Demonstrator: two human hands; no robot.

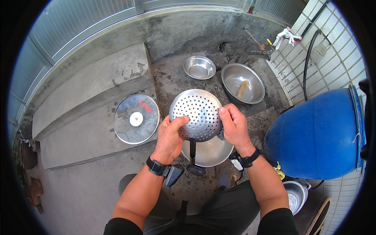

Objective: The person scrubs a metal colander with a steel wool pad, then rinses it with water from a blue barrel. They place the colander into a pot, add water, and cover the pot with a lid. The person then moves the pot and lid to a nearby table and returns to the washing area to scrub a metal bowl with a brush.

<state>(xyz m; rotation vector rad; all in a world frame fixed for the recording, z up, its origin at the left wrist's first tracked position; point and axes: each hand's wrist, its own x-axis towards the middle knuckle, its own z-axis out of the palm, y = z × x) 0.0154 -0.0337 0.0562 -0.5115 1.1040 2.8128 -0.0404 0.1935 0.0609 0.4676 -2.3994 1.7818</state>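
Observation:
A round metal strainer (202, 107), dotted with small holes, is held up in front of me. My left hand (173, 135) grips its left side, thumb laid over the perforated face. On the opposite rim, the thumb of my right hand (235, 124) presses down while the fingers curl behind. A dark wiry patch, perhaps a scouring pad (221, 134), shows beside the right palm; most of it is hidden. From the strainer's near edge a black handle (192, 151) hangs down. Below is a wide metal pan (211, 154), partly covered by the strainer and hands.
A glass lid (124, 126) lies on the concrete step (79, 147) at left. Farther off sit a small steel basin (199, 68) and a larger bowl (255, 83) holding a tan scrubber (242, 89). A blue barrel (311, 135) and metal pot (296, 196) flank my right arm.

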